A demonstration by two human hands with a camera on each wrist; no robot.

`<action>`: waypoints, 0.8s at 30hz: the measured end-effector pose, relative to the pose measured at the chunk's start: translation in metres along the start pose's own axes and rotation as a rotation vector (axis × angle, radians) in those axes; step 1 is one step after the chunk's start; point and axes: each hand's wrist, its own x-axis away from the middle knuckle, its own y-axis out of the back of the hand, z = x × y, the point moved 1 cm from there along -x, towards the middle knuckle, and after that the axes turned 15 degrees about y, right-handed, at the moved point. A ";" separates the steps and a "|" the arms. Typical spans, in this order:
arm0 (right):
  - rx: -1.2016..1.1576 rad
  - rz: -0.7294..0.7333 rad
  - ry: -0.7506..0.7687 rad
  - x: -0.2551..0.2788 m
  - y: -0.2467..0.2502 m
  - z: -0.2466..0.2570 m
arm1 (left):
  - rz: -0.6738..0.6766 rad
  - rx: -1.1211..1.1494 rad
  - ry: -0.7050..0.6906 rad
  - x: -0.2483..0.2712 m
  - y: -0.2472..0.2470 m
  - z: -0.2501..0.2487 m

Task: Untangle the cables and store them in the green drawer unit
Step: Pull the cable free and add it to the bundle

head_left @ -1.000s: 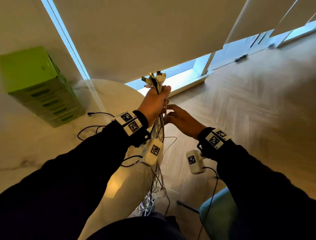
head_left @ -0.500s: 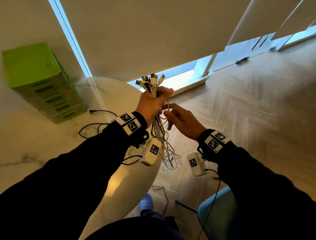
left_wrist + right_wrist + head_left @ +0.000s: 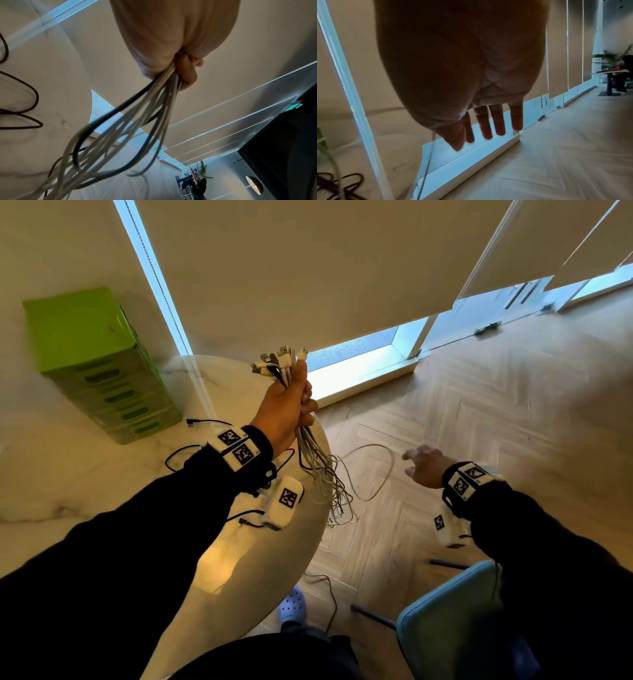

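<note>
My left hand is raised over the table's right edge and grips a bundle of cables. Their plugs fan out above the fist, and white and black strands hang below it. One white cable loop arcs out to the right. My right hand is out to the right over the floor, blurred, with straight spread fingers. A thin cable hangs beside its thumb; contact is unclear. The green drawer unit stands at the table's back left, drawers closed.
A loose black cable lies on the round marble table near my left wrist. A blue chair stands at lower right on the wooden floor, beside a blue shoe. Window blinds hang behind.
My right hand has left the bundle and swung out to the right, and a white cable loop now trails out after it. The left hand keeps its grip, slightly higher.
</note>
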 end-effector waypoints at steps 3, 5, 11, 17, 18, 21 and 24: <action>-0.142 -0.216 0.271 0.003 0.010 0.047 | 0.028 -0.006 0.019 0.005 -0.001 0.000; -0.270 -0.319 0.526 0.008 0.024 0.093 | 0.063 -0.019 0.030 0.008 -0.004 0.000; -0.689 0.001 0.648 0.011 0.041 0.175 | 0.235 -0.205 0.087 0.026 -0.015 -0.004; -0.574 0.039 0.504 -0.009 0.005 0.132 | 0.320 -0.304 0.146 0.039 0.002 -0.018; -0.499 -0.033 0.477 -0.011 0.000 0.123 | 0.299 -0.221 0.142 0.038 0.005 -0.021; -0.336 -0.242 0.356 -0.014 -0.007 0.106 | 0.210 -0.007 0.108 0.034 0.017 -0.028; -0.324 -0.243 0.375 -0.009 -0.008 0.101 | 0.173 0.103 0.068 0.030 0.021 -0.033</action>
